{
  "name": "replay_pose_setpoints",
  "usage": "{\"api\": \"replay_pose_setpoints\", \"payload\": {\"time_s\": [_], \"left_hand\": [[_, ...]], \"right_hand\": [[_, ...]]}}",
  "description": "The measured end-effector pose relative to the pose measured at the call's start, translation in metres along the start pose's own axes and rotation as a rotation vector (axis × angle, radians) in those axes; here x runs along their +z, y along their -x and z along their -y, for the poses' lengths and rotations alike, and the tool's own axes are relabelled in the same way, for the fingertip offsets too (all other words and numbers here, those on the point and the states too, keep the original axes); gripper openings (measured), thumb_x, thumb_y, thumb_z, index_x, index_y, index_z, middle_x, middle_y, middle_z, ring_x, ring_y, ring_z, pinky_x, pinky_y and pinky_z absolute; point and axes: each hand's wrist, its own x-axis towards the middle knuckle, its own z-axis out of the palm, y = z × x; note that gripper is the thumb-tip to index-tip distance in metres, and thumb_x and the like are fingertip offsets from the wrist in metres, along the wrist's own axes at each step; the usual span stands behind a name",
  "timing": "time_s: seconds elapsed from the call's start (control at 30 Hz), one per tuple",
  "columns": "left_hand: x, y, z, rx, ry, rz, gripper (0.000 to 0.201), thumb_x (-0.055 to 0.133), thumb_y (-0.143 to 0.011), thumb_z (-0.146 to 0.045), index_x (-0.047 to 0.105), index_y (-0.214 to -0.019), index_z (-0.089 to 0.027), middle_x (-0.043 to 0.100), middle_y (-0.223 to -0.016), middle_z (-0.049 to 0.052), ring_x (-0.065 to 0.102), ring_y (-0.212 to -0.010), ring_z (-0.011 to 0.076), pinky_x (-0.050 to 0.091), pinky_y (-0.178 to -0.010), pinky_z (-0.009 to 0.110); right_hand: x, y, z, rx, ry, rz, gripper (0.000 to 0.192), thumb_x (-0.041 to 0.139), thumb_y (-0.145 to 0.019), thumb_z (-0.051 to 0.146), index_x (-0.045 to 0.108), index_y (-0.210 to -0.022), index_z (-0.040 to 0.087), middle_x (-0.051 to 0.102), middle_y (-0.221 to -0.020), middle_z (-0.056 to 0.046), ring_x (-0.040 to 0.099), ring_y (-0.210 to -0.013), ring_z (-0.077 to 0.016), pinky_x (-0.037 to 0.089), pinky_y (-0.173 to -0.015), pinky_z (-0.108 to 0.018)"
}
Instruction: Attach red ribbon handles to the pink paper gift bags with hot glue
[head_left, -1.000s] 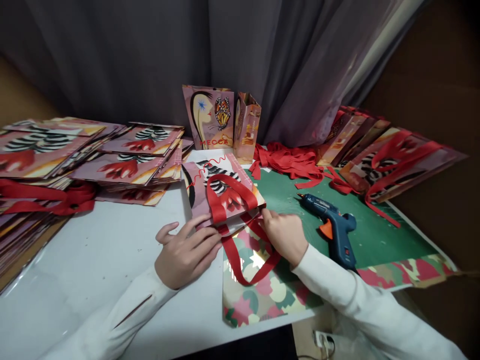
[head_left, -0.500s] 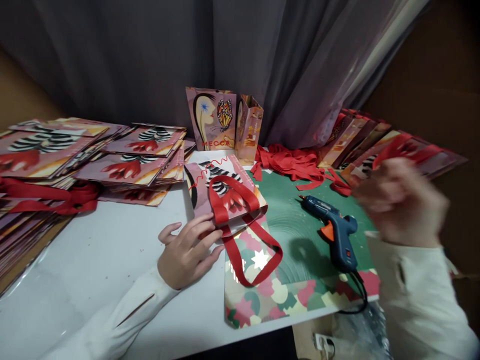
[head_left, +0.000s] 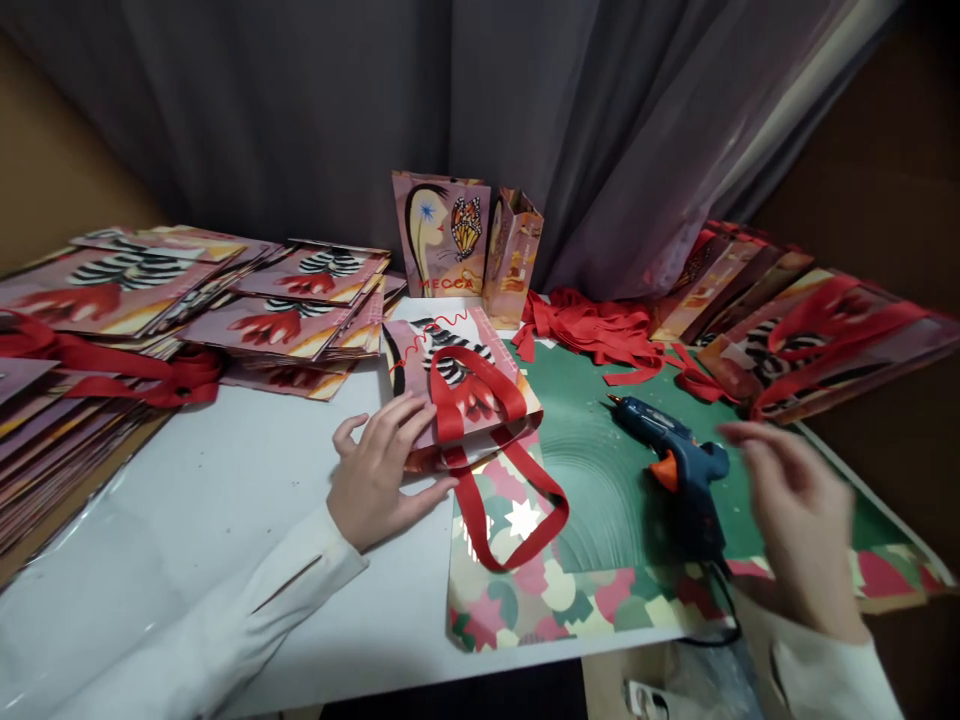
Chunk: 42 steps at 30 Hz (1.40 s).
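A printed paper bag (head_left: 409, 350) lies flat, its open edge towards me, with two red ribbon handles (head_left: 551, 520). One handle lies over the bag's face, the other stretches towards me over the patterned border of a green mat. My left hand (head_left: 379, 475) rests at the bag's lower left corner, fingers on the paper and thumb spread apart near the ribbon. My right hand (head_left: 799, 510) hovers just right of a dark blue glue gun (head_left: 686, 460) with an orange trigger. Motion smears its fingers, and no object shows in them.
Flat bags are stacked (head_left: 307, 320) at the left, with red ribbon (head_left: 180, 380) on a nearer pile. Two bags (head_left: 442, 235) stand at the back. Loose red ribbons (head_left: 589, 325) lie behind the green mat (head_left: 592, 450). More bags (head_left: 832, 340) lean at the right.
My right hand has come down and slightly left, towards the glue gun's grip, uncovering the bags at the right. My left hand stays by the bag, its thumb further apart. The view has shifted slightly.
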Motion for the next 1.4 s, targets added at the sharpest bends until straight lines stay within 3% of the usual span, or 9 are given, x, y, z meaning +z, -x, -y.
{"api": "replay_pose_setpoints", "payload": {"time_s": [0.03,0.1,0.23,0.43,0.87,0.97,1.07,1.17,1.4], "left_hand": [[0.001,0.000,0.000,-0.011,-0.003,0.004,0.071,0.067,-0.079,-0.048,0.036,-0.138,-0.021,0.057,-0.131,0.018,0.054,-0.123,0.0330,0.024,-0.102,0.047],[0.002,-0.001,-0.001,-0.028,-0.009,0.001,0.073,0.067,-0.078,-0.049,0.036,-0.138,-0.020,0.057,-0.131,0.019,0.053,-0.124,0.0332,0.023,-0.103,0.047],[0.005,0.000,0.000,-0.066,-0.027,-0.010,0.074,0.068,-0.078,-0.049,0.037,-0.138,-0.020,0.058,-0.130,0.018,0.050,-0.128,0.0350,0.024,-0.102,0.047],[0.008,0.000,0.000,-0.109,-0.044,-0.009,0.069,0.067,-0.079,-0.049,0.039,-0.135,-0.020,0.059,-0.129,0.017,0.052,-0.126,0.0341,0.024,-0.100,0.046],[0.014,0.001,-0.006,-0.153,-0.070,0.028,0.060,0.061,-0.085,-0.032,0.034,-0.138,-0.021,0.054,-0.134,0.018,0.049,-0.128,0.0329,0.026,-0.099,0.046],[0.013,0.005,-0.008,-0.127,-0.152,-0.106,0.071,0.067,-0.081,-0.032,0.031,-0.140,-0.019,0.050,-0.134,0.021,0.048,-0.126,0.0348,0.032,-0.096,0.046],[0.007,0.011,-0.015,0.077,-0.201,-0.246,0.062,0.069,-0.079,-0.023,0.040,-0.134,-0.023,0.061,-0.110,0.011,0.059,-0.103,0.0262,0.039,-0.086,0.037],[0.001,0.019,-0.027,0.297,-0.211,-0.043,0.039,0.055,-0.086,-0.012,0.054,-0.124,-0.021,0.070,-0.102,0.005,0.063,-0.096,0.0193,0.037,-0.087,0.033],[0.005,0.028,-0.035,0.112,-0.304,0.196,0.037,0.044,-0.092,-0.013,0.060,-0.125,-0.015,0.066,-0.125,0.009,0.060,-0.112,0.0223,0.029,-0.096,0.039]], "right_hand": [[0.009,0.013,0.009,-0.110,-0.052,0.194,0.029,0.046,-0.091,0.041,0.067,-0.102,0.023,0.069,-0.109,-0.011,0.065,-0.103,-0.0296,0.051,-0.088,-0.045],[0.027,0.035,0.029,-0.365,-0.075,0.459,0.026,0.049,-0.092,0.035,0.066,-0.109,0.025,0.065,-0.123,-0.009,0.061,-0.114,-0.0263,0.048,-0.099,-0.044],[0.066,0.069,0.056,-0.577,0.029,0.612,0.042,0.046,-0.094,0.027,0.052,-0.136,0.022,0.052,-0.143,-0.011,0.050,-0.130,-0.0258,0.043,-0.107,-0.048],[0.097,0.100,0.064,-0.566,0.043,0.576,0.042,0.045,-0.095,0.027,0.053,-0.134,0.013,0.052,-0.142,-0.016,0.049,-0.131,-0.0290,0.046,-0.107,-0.049],[0.098,0.111,0.075,-0.526,0.047,0.542,0.043,0.047,-0.092,0.022,0.053,-0.134,0.014,0.052,-0.140,-0.016,0.050,-0.127,-0.0313,0.047,-0.103,-0.053],[0.093,0.106,0.078,-0.555,0.023,0.526,0.042,0.046,-0.093,0.022,0.054,-0.133,0.017,0.052,-0.141,-0.015,0.050,-0.128,-0.0300,0.047,-0.103,-0.053],[0.091,0.092,0.078,-0.604,0.050,0.550,0.045,0.040,-0.092,0.014,0.052,-0.135,0.014,0.053,-0.140,-0.015,0.050,-0.128,-0.0281,0.045,-0.106,-0.051],[0.096,0.073,0.077,-0.708,0.107,0.587,0.056,0.039,-0.085,0.004,0.048,-0.139,0.010,0.049,-0.145,-0.016,0.046,-0.134,-0.0275,0.041,-0.110,-0.049],[0.114,0.046,0.077,-0.878,0.212,0.683,0.058,0.040,-0.084,0.001,0.044,-0.142,0.006,0.045,-0.147,-0.020,0.042,-0.137,-0.0274,0.041,-0.109,-0.047]]}}
